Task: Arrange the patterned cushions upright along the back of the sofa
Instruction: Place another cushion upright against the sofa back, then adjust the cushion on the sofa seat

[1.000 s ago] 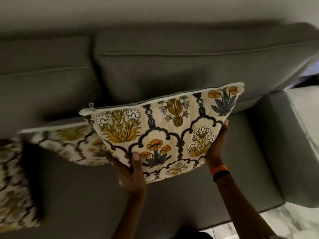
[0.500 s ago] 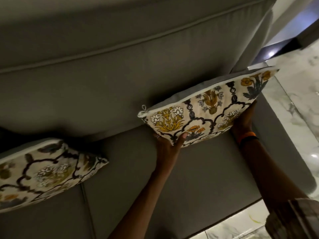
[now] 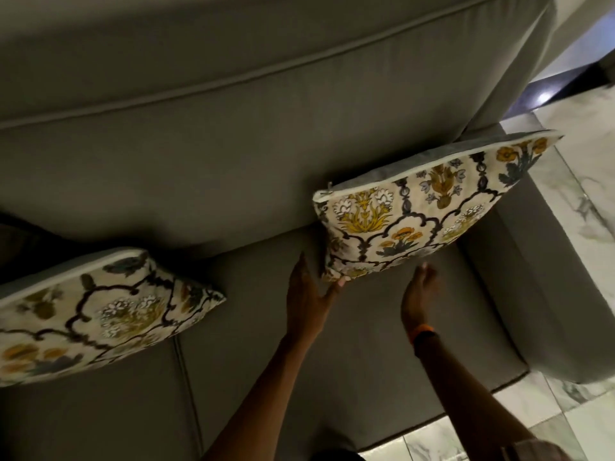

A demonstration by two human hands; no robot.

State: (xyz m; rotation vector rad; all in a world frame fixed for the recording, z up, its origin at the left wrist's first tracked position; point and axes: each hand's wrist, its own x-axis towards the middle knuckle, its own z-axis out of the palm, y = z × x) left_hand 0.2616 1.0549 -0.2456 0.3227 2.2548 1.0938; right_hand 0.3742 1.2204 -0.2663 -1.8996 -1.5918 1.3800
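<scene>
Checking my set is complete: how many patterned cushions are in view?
2. One cushion leans on the sofa back by the right armrest; another sits at the left edge, partly cropped. More may lie out of frame.

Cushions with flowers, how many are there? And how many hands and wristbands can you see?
Flowered cushions: 2, one by the armrest, one further left
Hands: 2, the left hand, the right hand
Orange wristbands: 1, on the right wrist
Total: 5

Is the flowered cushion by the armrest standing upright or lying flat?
Upright: the cushion stands on its lower edge, leaning against the sofa back, its flowered face forward and zipper edge on top.
</scene>
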